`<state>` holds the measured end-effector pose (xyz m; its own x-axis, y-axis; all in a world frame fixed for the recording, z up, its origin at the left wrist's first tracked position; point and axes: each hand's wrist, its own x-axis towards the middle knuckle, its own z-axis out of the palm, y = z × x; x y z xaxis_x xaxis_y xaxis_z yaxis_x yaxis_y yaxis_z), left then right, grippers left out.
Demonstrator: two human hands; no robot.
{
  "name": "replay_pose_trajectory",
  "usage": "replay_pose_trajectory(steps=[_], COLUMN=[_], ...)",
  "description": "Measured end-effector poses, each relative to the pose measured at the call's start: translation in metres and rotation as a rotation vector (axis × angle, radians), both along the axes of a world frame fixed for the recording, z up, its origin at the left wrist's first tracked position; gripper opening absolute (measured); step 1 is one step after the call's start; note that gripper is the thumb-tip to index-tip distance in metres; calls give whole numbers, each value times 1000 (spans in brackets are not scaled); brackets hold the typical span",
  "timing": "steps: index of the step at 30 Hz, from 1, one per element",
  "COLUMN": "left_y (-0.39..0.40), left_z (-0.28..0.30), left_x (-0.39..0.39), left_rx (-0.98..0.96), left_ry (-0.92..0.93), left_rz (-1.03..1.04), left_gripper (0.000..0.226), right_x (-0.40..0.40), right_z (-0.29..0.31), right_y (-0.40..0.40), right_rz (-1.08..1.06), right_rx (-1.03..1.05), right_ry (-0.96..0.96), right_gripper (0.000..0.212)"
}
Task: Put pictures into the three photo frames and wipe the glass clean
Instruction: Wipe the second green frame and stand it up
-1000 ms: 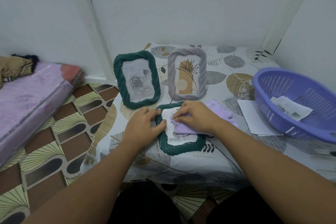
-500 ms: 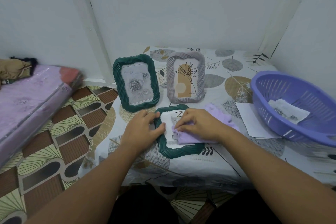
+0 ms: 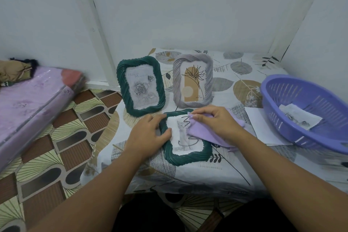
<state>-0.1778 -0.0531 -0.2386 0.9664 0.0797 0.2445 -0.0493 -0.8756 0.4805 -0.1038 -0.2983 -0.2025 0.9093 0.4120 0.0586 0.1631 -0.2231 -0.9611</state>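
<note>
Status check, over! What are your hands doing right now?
Left hand steadies flat green frame. Right hand holds purple cloth on its glass. Nothing in the way.

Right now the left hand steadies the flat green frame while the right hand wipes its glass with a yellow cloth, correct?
Not quite: the cloth is purple, as the head view shows. The left hand steadies the flat green frame while the right hand wipes its glass.
</note>
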Motion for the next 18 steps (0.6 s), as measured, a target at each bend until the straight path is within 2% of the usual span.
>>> replay_pose_trajectory(steps=[7, 12, 18], left_y=[-1, -1, 0], left_z=[-2, -2, -4], left_x=[1, 2, 4], left_rx=[5, -4, -21], left_ry=[16, 17, 3], left_rz=[28, 27, 29], left_gripper=[61, 59, 58], right_x=[23, 32, 34], right_z=[-7, -8, -15], right_y=[18, 32, 26], right_rz=[-27, 29, 41], right_rx=[-254, -537, -629], right_ry=[-137, -330, -454], right_gripper=[11, 15, 15])
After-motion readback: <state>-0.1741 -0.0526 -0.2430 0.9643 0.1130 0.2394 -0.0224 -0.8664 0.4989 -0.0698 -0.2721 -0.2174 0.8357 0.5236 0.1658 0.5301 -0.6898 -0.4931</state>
